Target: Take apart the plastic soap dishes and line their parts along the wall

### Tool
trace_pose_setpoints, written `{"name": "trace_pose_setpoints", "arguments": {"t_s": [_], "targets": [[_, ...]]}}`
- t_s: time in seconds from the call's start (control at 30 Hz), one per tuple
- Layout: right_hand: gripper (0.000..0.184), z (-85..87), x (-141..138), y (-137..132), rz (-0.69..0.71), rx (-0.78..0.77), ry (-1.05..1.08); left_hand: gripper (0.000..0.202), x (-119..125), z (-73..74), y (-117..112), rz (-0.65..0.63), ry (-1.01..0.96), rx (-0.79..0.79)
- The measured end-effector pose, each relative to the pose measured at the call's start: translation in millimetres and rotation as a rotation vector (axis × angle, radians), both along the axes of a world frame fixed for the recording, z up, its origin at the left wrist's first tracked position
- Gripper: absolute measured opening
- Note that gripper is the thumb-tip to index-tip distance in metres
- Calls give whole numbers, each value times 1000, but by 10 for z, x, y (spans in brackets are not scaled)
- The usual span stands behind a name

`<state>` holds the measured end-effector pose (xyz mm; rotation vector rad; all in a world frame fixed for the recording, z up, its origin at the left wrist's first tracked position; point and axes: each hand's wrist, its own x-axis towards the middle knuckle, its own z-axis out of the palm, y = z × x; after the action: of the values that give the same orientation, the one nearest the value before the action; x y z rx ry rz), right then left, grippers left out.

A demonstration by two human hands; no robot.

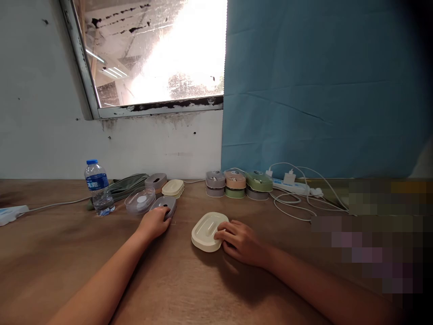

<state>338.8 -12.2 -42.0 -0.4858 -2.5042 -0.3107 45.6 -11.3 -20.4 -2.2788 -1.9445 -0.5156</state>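
Note:
My left hand (154,222) is curled over a grey oval case (166,205) lying on the brown table (61,253), fingers wrapped on its near end. My right hand (239,239) rests with bent fingers against the right edge of a cream oval lid or case (207,231) in the middle of the table. A clear oval lid (140,200) lies just left of the grey case. Behind it sit another grey case (156,181) and a cream case (173,187).
A water bottle (98,187) stands at the left beside a dark green cloth (126,185). Three stacked cases (238,184) line the back by the blue curtain (321,85). A white power strip (291,185) with looping cables lies at the right. A window is above.

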Motion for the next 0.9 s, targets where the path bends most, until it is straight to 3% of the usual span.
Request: {"name": "trace_pose_setpoints", "arguments": {"t_s": [0.2,0.3,0.37,0.43,0.53,0.6,0.77,0.9], "targets": [[22,2,7,3,-16,-44,-13,34,-96,-81,85,9,3,-18],[22,13,2,-7,-22,-48,-11,44,-81,-68,74,-26,-25,72],[21,17,-2,-12,-35,-46,-3,47,-2,-10,8,-134,-74,171],[21,15,-6,-15,-53,-49,8,43,139,60,-103,-333,-138,192],[21,5,-13,-10,-73,-71,25,33,418,101,-288,-651,-153,61],[20,-4,-18,-1,-78,-88,27,28,589,66,-373,-752,-99,-12],[22,-3,-14,15,-96,-98,120,23,725,8,-293,-722,-43,-27],[22,18,-6,-13,-147,-77,189,25,555,195,134,-644,61,88]]}}
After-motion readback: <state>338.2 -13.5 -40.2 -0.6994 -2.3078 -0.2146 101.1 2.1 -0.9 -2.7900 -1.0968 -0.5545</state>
